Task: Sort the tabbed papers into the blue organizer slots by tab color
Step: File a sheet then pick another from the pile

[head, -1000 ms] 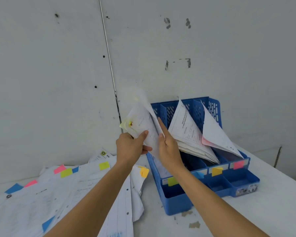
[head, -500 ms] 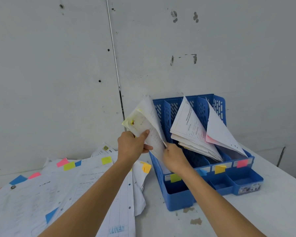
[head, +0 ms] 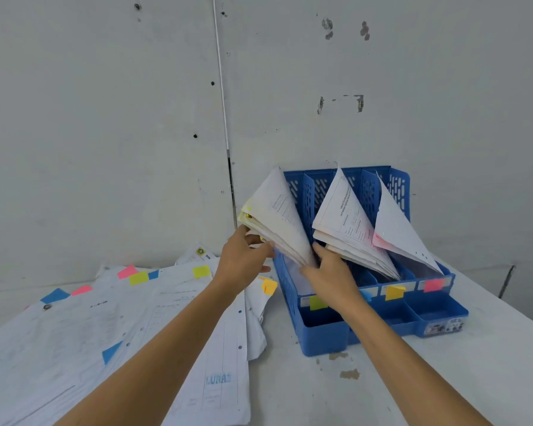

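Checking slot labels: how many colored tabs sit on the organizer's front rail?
4, left to right: yellow-green tab, blue tab partly behind the right forearm, orange tab, pink tab.
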